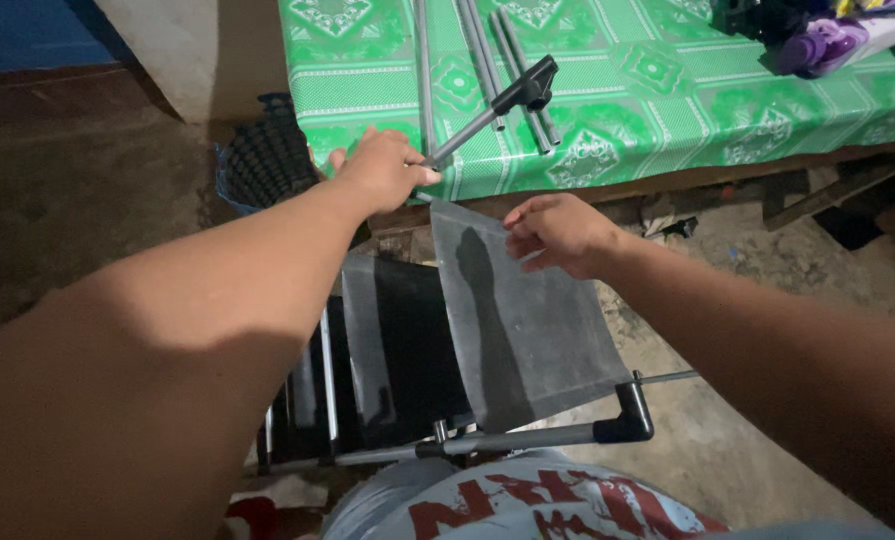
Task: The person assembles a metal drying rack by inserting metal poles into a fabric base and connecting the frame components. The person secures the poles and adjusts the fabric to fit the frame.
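Grey rod (473,122) with black connector end: left hand (383,170) clamped round its lower end at the worktop (668,90) edge, rod pointing to 1 o'clock. Right hand (558,232) pinches the grey fabric panel (513,320) top edge. Spare rods (483,50) at 12 o'clock; frame tube (528,438) at 6.

Bright green tablecloth (658,90) w/ white & dark-green ornate tile pattern, grey metal rods (483,50) w/ black plastic connector (533,85) on top, translucent grey fabric sheet (518,330) beside black panel (408,350), purple sandals (823,45) at far corner, dark brownish-grey floor (88,200).
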